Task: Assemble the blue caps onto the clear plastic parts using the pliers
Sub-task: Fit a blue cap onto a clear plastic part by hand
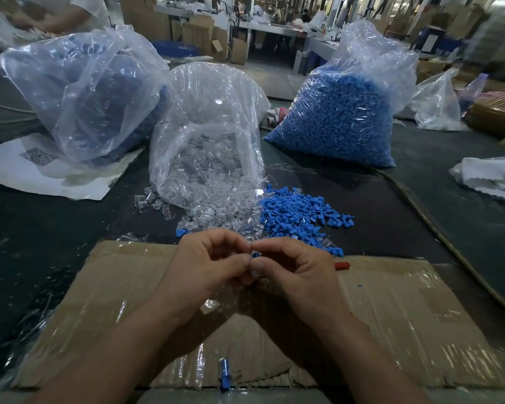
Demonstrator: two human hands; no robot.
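I see a dark worktable (56,243) carrying a flattened cardboard sheet (405,316), a heap of blue caps (298,208), spilled clear plastic parts (207,212), a white printed sheet (18,170) and three filled plastic bags (210,126).

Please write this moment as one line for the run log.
phase: cap fitting | left hand + right hand: fingertips pinch blue cap against clear part | pliers: not clearly visible | cardboard: one capped piece near edge

Two hands (207,263) (299,268), one held blue cap (255,255), three full bags (82,91) (213,118) (341,121), two loose heaps (210,214) (298,211), one cardboard sheet (405,301)
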